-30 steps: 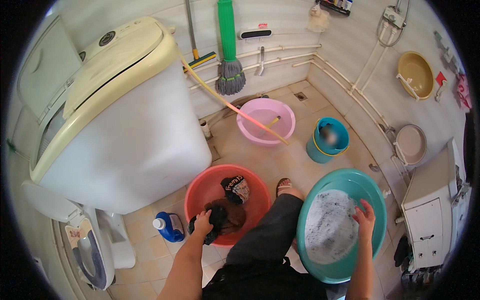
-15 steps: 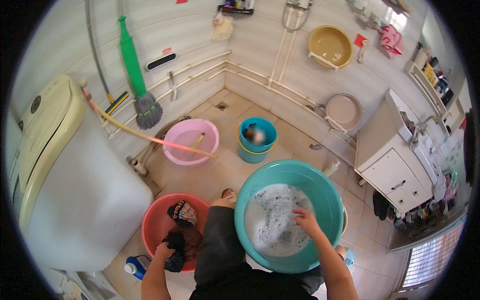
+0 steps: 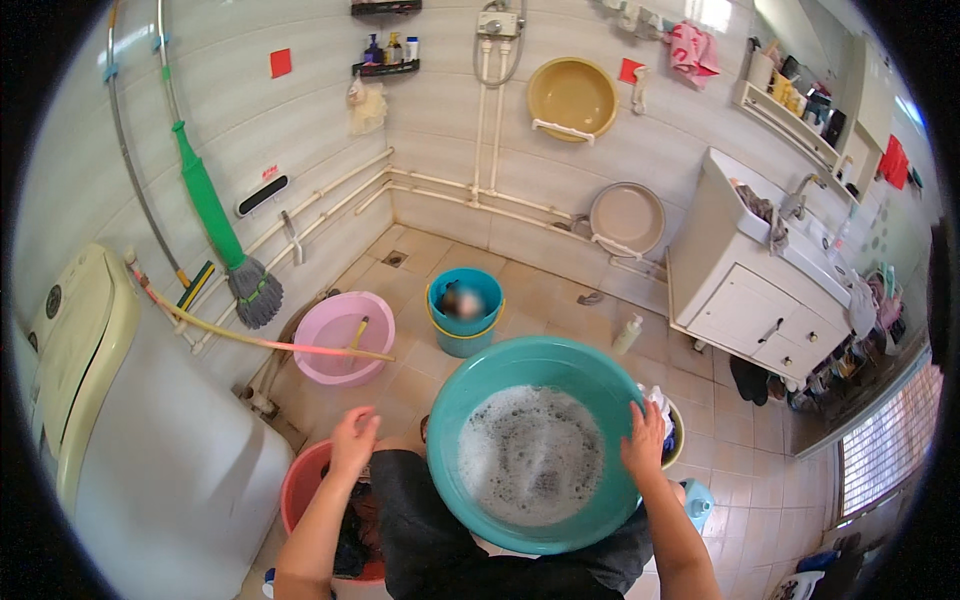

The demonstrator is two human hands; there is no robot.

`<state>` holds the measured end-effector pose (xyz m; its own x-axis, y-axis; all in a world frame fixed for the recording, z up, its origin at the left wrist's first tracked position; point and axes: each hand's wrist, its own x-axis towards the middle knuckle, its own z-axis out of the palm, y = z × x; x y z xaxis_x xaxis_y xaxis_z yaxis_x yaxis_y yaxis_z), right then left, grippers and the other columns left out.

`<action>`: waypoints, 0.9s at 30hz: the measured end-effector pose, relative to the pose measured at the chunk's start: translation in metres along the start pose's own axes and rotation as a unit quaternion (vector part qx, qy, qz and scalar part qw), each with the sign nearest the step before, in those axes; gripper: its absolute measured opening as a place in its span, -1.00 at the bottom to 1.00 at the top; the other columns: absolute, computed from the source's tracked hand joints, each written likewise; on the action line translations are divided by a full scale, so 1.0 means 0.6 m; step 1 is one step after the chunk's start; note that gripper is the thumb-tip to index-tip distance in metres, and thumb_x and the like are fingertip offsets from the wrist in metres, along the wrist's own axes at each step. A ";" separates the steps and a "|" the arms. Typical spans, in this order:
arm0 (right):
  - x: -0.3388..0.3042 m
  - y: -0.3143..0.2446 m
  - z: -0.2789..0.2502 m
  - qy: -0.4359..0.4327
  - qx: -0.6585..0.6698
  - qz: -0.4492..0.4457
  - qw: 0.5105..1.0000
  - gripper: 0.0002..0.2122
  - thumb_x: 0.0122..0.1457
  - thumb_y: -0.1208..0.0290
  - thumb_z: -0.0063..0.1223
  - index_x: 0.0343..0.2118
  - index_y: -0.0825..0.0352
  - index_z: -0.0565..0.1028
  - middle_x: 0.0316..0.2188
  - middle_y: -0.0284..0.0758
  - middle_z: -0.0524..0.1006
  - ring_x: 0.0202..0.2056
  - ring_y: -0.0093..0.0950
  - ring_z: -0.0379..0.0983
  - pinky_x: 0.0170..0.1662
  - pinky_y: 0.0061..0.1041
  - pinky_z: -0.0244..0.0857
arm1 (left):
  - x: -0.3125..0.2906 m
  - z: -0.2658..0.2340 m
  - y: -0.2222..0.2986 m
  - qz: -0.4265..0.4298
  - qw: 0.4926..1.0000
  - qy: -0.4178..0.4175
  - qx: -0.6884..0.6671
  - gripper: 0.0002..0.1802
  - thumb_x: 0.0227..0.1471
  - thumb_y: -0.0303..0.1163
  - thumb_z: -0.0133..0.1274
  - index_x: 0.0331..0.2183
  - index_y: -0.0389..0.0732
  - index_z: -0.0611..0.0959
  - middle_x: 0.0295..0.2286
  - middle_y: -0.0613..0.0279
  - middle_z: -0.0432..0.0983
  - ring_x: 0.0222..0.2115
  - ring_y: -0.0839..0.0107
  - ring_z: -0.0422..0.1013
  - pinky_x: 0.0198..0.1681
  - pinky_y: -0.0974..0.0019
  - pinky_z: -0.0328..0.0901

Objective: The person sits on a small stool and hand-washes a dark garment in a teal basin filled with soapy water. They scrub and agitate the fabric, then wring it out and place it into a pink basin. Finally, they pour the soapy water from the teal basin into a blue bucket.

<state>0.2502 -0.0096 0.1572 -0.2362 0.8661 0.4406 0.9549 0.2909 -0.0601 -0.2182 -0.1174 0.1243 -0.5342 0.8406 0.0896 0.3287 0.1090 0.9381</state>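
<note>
A large teal basin (image 3: pixel 545 362) of water topped with white suds (image 3: pixel 530 450) stands between my knees. My right hand (image 3: pixel 645 445) is at its right rim, with the fingers over the edge. My left hand (image 3: pixel 352 440) is raised above the red basin (image 3: pixel 297 490), its fingers apart and nothing in them. Dark wet clothing (image 3: pixel 352 545) lies in the red basin, partly hidden by my left forearm and thigh.
Ahead stand a pink basin (image 3: pixel 312 337) with a hose (image 3: pixel 270 342) across it and a blue bucket (image 3: pixel 465 342). A washing machine (image 3: pixel 190 430) is at left, a white sink cabinet (image 3: pixel 745 305) at right. A pump bottle (image 3: pixel 628 335) stands beyond the teal basin.
My left hand has let go of the dark clothing and risen from the red basin. My right hand has moved from over the suds to the teal basin's right rim. The view has tilted upward.
</note>
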 end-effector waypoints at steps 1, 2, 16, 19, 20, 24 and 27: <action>-0.007 0.018 0.008 -0.021 0.024 0.039 0.999 -0.32 -0.29 0.62 0.06 0.03 0.29 0.14 0.04 -0.09 0.13 0.00 -0.10 0.14 0.00 -0.24 0.09 | 0.000 0.030 0.016 0.008 1.000 -0.021 -0.017 -0.66 -0.14 -0.35 0.08 -0.26 -0.29 0.50 -0.28 -0.02 0.43 -0.22 0.18 0.36 -0.16 0.28 0.23; -0.015 0.040 0.018 -0.041 0.045 0.080 0.995 -0.30 -0.28 0.62 0.06 0.05 0.29 0.10 0.04 -0.08 0.12 -0.02 -0.09 0.16 -0.03 -0.24 0.13 | -0.003 0.060 0.045 0.049 0.997 -0.039 0.033 -0.61 -0.16 -0.32 0.10 -0.24 -0.30 0.48 -0.29 -0.03 0.43 -0.20 0.14 0.34 -0.13 0.24 0.21; -0.041 0.082 0.056 -0.098 0.193 0.221 0.951 -0.30 -0.15 0.54 0.02 0.12 0.14 0.00 -0.09 -0.06 0.30 -0.12 -0.12 0.30 -0.10 -0.28 0.21 | -0.037 0.197 0.067 0.015 0.943 -0.143 0.300 -0.12 -0.22 -0.55 -0.01 0.10 -0.31 -0.10 -0.04 -0.20 0.07 -0.05 -0.04 0.14 -0.02 0.15 0.13; -0.045 0.085 0.062 -0.071 0.200 0.211 0.954 -0.33 -0.14 0.57 -0.02 0.10 0.14 0.04 -0.13 -0.07 0.33 -0.16 -0.12 0.32 -0.15 -0.26 0.22 | -0.047 0.197 0.081 -0.007 0.951 -0.138 0.275 -0.14 -0.23 -0.61 -0.05 0.10 -0.30 -0.09 -0.04 -0.20 0.06 -0.05 -0.05 0.14 -0.01 0.18 0.12; -0.046 0.087 0.062 -0.068 0.210 0.213 0.952 -0.34 -0.14 0.56 -0.01 0.10 0.14 0.05 -0.13 -0.07 0.33 -0.16 -0.11 0.32 -0.15 -0.26 0.22 | -0.051 0.196 0.091 -0.012 0.951 -0.141 0.276 -0.14 -0.23 -0.61 -0.06 0.11 -0.29 -0.09 -0.04 -0.20 0.06 -0.05 -0.05 0.14 -0.01 0.18 0.12; -0.039 0.088 0.054 -0.092 0.245 0.240 0.935 -0.32 -0.17 0.56 0.03 0.10 0.18 0.07 -0.07 -0.06 0.31 -0.03 -0.15 0.24 -0.03 -0.32 0.15 | -0.053 0.197 0.104 -0.011 0.953 -0.138 0.271 -0.15 -0.23 -0.63 -0.06 0.11 -0.29 -0.07 -0.04 -0.19 0.06 -0.05 -0.04 0.14 0.00 0.21 0.11; -0.029 0.082 0.043 -0.108 0.246 0.258 0.928 -0.32 -0.17 0.57 0.03 0.10 0.17 0.07 -0.05 -0.07 0.30 -0.03 -0.15 0.23 -0.02 -0.33 0.15 | -0.043 0.203 0.081 0.011 0.954 -0.121 0.274 -0.15 -0.23 -0.63 -0.06 0.11 -0.29 -0.07 -0.06 -0.19 0.08 -0.05 -0.03 0.14 -0.01 0.20 0.12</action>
<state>0.2967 0.0005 0.1233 0.1478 0.9876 0.0525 0.7652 -0.0806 -0.6387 -0.0935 -0.0693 0.1267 -0.3501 0.9361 -0.0351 0.7306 0.2963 0.6151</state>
